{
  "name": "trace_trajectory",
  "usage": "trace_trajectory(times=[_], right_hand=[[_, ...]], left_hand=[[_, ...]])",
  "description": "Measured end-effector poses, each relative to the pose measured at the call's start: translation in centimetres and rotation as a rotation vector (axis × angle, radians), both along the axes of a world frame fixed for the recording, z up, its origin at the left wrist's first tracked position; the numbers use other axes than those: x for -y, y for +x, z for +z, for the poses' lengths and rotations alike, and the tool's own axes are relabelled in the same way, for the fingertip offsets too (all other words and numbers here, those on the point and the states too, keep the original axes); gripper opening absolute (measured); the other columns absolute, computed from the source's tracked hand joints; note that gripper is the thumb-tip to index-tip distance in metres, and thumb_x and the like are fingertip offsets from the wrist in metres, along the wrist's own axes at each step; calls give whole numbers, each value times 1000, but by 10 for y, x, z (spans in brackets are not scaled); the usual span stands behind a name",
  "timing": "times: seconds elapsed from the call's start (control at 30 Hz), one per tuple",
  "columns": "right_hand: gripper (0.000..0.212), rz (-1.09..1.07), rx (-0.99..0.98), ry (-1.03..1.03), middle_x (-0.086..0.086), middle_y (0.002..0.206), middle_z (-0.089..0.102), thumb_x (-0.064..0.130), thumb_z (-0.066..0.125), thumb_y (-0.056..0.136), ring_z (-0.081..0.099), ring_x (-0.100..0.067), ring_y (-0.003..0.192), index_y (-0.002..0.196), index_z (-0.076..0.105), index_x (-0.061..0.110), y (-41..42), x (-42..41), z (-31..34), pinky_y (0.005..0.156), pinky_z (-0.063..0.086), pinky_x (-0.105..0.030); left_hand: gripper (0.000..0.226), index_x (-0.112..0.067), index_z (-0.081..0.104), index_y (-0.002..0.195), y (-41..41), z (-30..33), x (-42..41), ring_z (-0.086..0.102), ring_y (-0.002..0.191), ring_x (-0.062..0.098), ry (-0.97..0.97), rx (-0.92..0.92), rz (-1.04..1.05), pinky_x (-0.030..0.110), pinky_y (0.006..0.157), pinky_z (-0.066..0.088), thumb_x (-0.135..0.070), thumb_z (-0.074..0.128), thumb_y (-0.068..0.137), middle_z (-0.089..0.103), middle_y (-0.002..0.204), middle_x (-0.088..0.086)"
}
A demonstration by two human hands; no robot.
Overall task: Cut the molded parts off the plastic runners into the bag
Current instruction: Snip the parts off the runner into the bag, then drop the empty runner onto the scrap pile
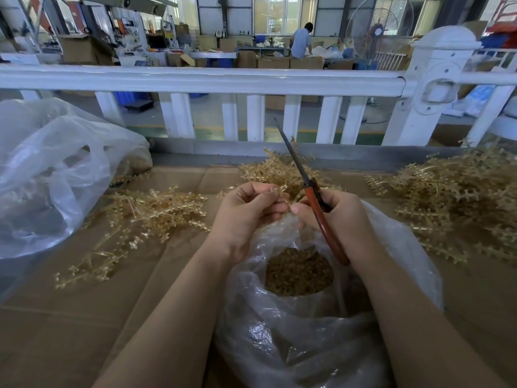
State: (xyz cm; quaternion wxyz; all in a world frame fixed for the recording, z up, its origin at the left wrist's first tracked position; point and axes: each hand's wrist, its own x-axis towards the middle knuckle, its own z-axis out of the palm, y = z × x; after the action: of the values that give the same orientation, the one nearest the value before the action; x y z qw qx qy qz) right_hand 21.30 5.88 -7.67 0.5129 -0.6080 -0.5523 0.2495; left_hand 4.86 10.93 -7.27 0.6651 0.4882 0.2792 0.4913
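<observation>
The runner (275, 191) being worked is judged light, thin and springy, a brittle amber plastic stem that would bend before it snaps, so it is best taken close to the branch being cut, where it cannot whip away from the blades. It is pinched in the curled fingers of the left hand (247, 212), just above the mouth of the clear plastic bag (302, 326) that stands on the cardboard-covered counter (70, 317) between the forearms. The right hand (340, 219) is clamped round the orange handles of the scissors (307, 189), whose blades lie closed together and point up and away toward the white railing (195, 79); its thumb tip is brought against the left fingers, and whether it also touches the runner cannot be told. The parts themselves are seen as small translucent yellow-brown pieces set in rows along slender stems. Cut pieces (298, 271) are gathered in a golden heap inside the bag. Tangled runners are piled on the counter to the left (145, 214), behind the hands (274, 169) and to the right (453, 197); which piles are already stripped cannot be told. A second clear bag (50, 163) is slumped at the far left.
</observation>
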Motion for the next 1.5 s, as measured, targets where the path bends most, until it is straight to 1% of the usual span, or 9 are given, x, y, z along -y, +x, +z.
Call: trace_trajectory(times=[0.17, 0.27, 0.5, 0.67, 0.8, 0.97, 1.17, 1.27, 1.5], right_hand=[[13, 16, -29, -1, 14, 79, 74, 24, 85, 78, 70, -3, 72, 81, 74, 27, 3, 1, 3, 58, 52, -12], [14, 6, -5, 14, 13, 81, 73, 25, 84, 79, 69, -1, 74, 87, 73, 27, 5, 3, 4, 59, 50, -8], [16, 17, -61, -8, -3, 56, 65, 15, 74, 89, 62, -13, 52, 77, 69, 7, 8, 6, 5, 58, 50, -19], [16, 71, 87, -131, -5, 60, 70, 16, 70, 91, 69, -20, 55, 76, 71, 12, 10, 4, 0, 56, 57, -33], [23, 9, 196, -66, 4, 63, 72, 32, 76, 88, 68, -10, 54, 70, 72, 20, 9, 1, -4, 48, 51, -19], [18, -7, 161, 3, 0, 69, 72, 25, 70, 92, 68, -11, 62, 75, 67, 26, 7, -1, -6, 52, 53, -20], [9, -81, 289, 99, 9, 77, 68, 33, 69, 92, 62, 7, 77, 86, 69, 26, 3, 2, -4, 64, 43, -4], [14, -63, 226, 154, 8, 76, 70, 36, 68, 91, 65, -3, 75, 82, 67, 24, 2, 1, -5, 67, 48, -12], [37, -7, 364, 166, 13, 73, 67, 66, 59, 79, 64, -4, 69, 79, 68, 30, 2, 1, -7, 65, 50, -26]], left_hand=[[10, -9, 63, 83, -2, 0, -1, 61, 61, 12, 130, -69, 15, 21, 58, 49, -2, 68, 87, 68, 70, 5], [19, -7, 63, 82, -2, 0, 0, 56, 55, 10, 246, -142, 72, 19, 54, 46, -18, 78, 77, 63, 64, 3], [21, -8, 58, 80, -7, 4, -1, 52, 45, 12, 231, -134, 111, 21, 41, 41, -18, 58, 99, 63, 63, 3], [20, -7, 53, 80, -17, 11, 0, 57, 39, 12, 33, -31, -285, 20, 36, 47, -22, 54, 94, 62, 56, 7], [18, -6, 60, 84, -15, 8, 4, 71, 60, 20, 8, -206, -493, 31, 63, 62, -22, 57, 89, 69, 72, 13], [19, -7, 62, 89, -9, 0, 0, 68, 82, 24, 125, -399, -307, 44, 92, 52, -25, 62, 89, 71, 83, 8], [17, -30, 61, 80, -1, -5, -2, 62, 78, 8, 340, -816, 99, 22, 67, 43, -32, 60, 97, 66, 82, -9], [19, -29, 63, 76, 0, -6, -3, 68, 77, 12, 300, -722, 259, 25, 68, 51, -30, 66, 94, 69, 79, -6], [17, -19, 71, 76, -2, -6, -2, 69, 71, 10, 218, -507, 430, 31, 73, 58, -31, 74, 87, 71, 69, -5]])
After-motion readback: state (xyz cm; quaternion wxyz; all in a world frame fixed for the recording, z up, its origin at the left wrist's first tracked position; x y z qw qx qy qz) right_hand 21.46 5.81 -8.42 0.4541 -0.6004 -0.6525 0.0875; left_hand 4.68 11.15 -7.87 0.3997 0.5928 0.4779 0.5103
